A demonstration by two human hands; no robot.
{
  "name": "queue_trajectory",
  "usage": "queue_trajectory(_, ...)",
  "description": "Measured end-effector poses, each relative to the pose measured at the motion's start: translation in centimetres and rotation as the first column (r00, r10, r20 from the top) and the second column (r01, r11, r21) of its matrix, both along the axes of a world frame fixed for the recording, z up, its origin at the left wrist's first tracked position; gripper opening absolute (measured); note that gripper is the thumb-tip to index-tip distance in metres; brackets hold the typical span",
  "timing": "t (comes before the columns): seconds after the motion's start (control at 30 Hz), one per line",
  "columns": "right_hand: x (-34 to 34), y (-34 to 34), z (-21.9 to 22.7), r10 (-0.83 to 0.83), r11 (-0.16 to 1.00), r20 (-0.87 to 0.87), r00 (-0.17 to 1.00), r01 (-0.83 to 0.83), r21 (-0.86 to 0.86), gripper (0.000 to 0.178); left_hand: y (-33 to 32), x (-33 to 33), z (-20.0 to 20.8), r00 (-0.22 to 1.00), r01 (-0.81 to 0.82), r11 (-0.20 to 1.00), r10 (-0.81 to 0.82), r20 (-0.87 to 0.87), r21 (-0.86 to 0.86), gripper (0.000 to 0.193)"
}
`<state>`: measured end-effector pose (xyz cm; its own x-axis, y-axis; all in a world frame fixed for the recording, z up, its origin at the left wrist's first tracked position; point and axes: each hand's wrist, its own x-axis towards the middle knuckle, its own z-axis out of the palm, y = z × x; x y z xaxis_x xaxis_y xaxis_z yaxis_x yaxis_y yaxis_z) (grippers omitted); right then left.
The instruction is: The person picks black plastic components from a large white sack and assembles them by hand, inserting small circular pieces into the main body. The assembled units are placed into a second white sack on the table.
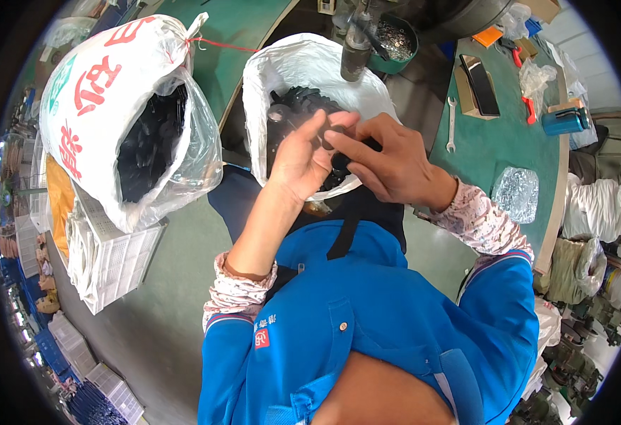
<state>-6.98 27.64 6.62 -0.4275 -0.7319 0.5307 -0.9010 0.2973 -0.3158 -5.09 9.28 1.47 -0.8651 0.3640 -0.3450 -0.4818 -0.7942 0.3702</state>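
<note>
Both my hands are raised over an open white woven bag (257, 106) that holds a heap of small flat black parts (307, 99). My left hand (300, 159), palm turned up and fingers curled, has a small dark round part (333, 134) at its fingertips. From the right, my right hand (402, 159) meets it, thumb and index finger bent inward. Several small black pieces (340, 161) show under and between the right fingers. The pieces are partly covered by the fingers, so their exact shape is hard to make out.
At the left, a tied white sack (98, 92) gapes at its side, showing black parts (153, 138), above a white plastic crate (123, 265). A dark metal machine post (356, 53) stands over the bag's far rim. On the right green table lie a wrench (452, 124), a phone (479, 85) and a blue cup (565, 121).
</note>
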Motion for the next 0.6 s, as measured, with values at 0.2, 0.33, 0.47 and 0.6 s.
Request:
queue_trajectory(0.2,-3.0,0.6,0.5,-0.04,0.993,0.073,0.997,0.048,-0.104,0.04,1.7,0.7,1.5,1.0,-0.002,0.999,0.003,-0.009,0.049,0.051)
queue_trajectory(0.33,-6.4,0.2,4.3,-0.106,0.864,0.731,0.674,0.427,-0.269,0.031,1.6,1.0,2.4,0.994,0.094,0.99,-0.099,-0.049,-0.107,0.054)
queue_trajectory(0.47,-10.5,-1.2,9.1,0.07,0.825,0.804,0.59,0.418,-0.379,0.027,1.5,1.5,1.8,0.981,0.12,0.966,-0.151,-0.12,-0.231,0.05)
queue_trajectory(0.6,-13.0,-1.3,10.5,-0.12,0.895,0.877,0.465,0.433,-0.107,0.024,1.8,1.6,2.0,0.979,0.093,0.959,-0.137,-0.15,-0.27,0.047)
